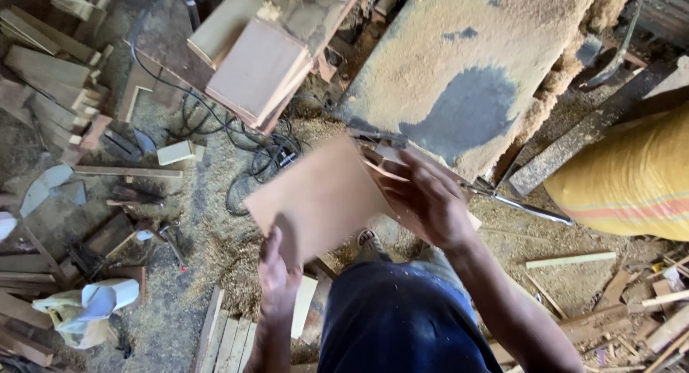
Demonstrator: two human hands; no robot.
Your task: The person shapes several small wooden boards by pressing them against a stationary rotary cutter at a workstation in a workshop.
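A flat rectangular wooden board (pixel 316 197) hangs tilted above the sawdust-covered floor, held between both hands. My left hand (pixel 276 276) grips its near lower corner from below. My right hand (pixel 427 197) clasps its right edge, fingers spread over further thin boards (pixel 380 165) stacked behind it. Part of the board's right side is hidden by that hand. My knee in dark blue trousers (pixel 402 319) and a sandalled foot (pixel 367 238) show below.
A sawdust-coated machine table (pixel 466 64) stands ahead to the right. A stack of boards (pixel 255 68) lies at top centre, black cables (pixel 244 136) coil under it. Wood offcuts (pixel 50 79) crowd the left, slats (pixel 226 341) lie near my left arm, a yellow sack (pixel 631 179) at right.
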